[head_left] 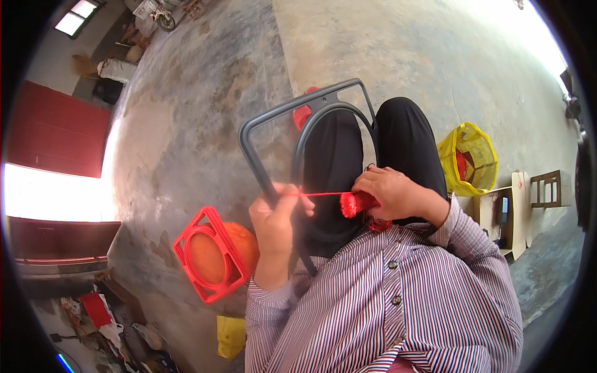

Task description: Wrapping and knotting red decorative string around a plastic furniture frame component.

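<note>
A person in a striped shirt [398,298] sat looking down at their lap, with a dark grey frame [292,124], a rounded square with a ring inside it, propped against their black trousers [404,137]. The left hand [277,217] was closed around the frame's near edge and pinched a red cord [320,194] drawn taut across to the right hand [388,193], which was curled shut on a small spool [354,203] of the same cord. Judging by how things lay, the wrapping had barely begun: only a short red patch [303,114] showed near the top of the ring, and nearly all of the frame stood bare grey. On the concrete floor [205,112] just beside the left knee lay a finished-looking red frame [208,255] of the same shape, resting on something round and orange. A yellow bag [469,158] sat to the right, near a small wooden chair [547,188]. The lower part of the grey frame was hidden behind the left hand and shirt, so how it was held there could not be told. The clutter at the lower left and far top left was too small and bent by the lens to make out.
</note>
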A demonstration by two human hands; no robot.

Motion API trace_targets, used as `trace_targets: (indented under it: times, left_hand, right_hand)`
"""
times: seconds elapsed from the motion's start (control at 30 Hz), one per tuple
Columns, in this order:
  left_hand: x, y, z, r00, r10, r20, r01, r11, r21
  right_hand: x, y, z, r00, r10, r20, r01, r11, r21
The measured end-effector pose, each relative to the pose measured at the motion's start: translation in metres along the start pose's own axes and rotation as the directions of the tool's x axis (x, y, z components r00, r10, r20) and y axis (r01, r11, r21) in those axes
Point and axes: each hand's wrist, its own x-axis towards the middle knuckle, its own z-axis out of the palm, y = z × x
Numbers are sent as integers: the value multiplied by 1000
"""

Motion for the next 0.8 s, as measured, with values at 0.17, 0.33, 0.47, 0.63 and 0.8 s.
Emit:
trace_targets:
  times: [0.17, 0.33, 0.47, 0.63, 0.8]
  left_hand:
    - [6, -4, -6, 995, 91, 42, -94, 992, 88]
    - [13, -17, -25, 983, 181, 28, -182, 952, 247]
    - [16, -8, -6, 949, 294, 109, -314, 878, 361]
    - [7, 3, 25, 898, 381, 220, -437, 829, 349]
    - [17, -6, 17, 759, 514, 399, -647, 662, 378]
  right_hand:
    - [-5, 17, 10, 996, -25, -87, 31, 997, 67]
    - [10, -13, -36, 983, 68, -170, 64, 742, 667]
    - [32, -28, -57, 994, 20, -108, 89, 421, 903]
    - [62, -48, -60, 981, 139, -132, 80, 332, 940]
    - [66, -55, -53, 935, 289, -206, -79, 735, 673]
